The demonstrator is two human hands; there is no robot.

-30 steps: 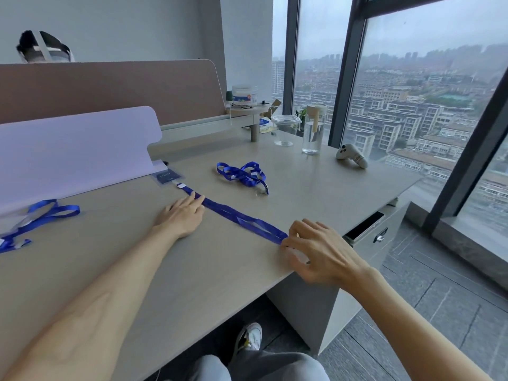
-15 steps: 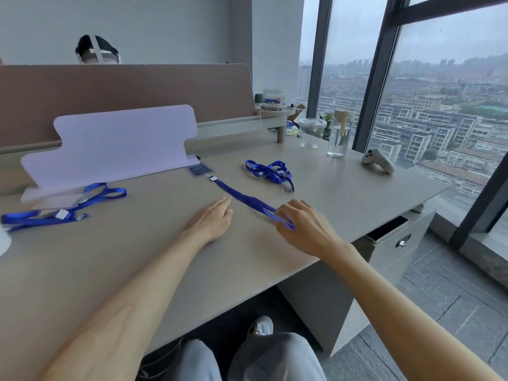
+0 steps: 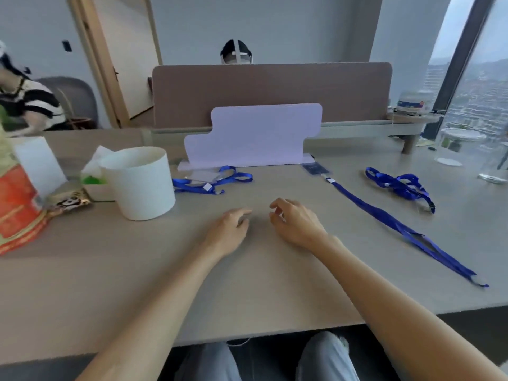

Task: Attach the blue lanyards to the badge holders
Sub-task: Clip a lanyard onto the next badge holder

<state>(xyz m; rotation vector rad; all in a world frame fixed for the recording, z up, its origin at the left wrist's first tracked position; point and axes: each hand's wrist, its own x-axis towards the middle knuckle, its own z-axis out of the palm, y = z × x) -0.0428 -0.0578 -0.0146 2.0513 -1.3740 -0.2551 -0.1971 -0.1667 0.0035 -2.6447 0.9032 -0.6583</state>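
Observation:
A long blue lanyard [image 3: 395, 224] lies stretched out on the desk to my right, its clip end joined to a dark badge holder [image 3: 314, 168] near the lilac board. A bunched blue lanyard [image 3: 401, 185] sits further right. Another blue lanyard [image 3: 217, 180] lies with a clear badge holder [image 3: 203, 176] at the foot of the board, left of centre. My left hand [image 3: 229, 229] rests on the desk with relaxed fingers, holding nothing. My right hand [image 3: 295, 222] hovers beside it, fingers loosely curled and empty.
A white round tub [image 3: 138, 182] stands left of my hands, with a tissue pack [image 3: 94, 166] and an orange packet [image 3: 16, 204] beyond it. The lilac board [image 3: 255, 134] leans against the brown divider [image 3: 272, 92]. Clear glass jars [image 3: 456, 145] stand far right. People sit behind the divider and at the far left.
My right hand let go of the stretched lanyard and both hands moved left to the desk's middle. My view swung left, bringing the white tub and packet into sight.

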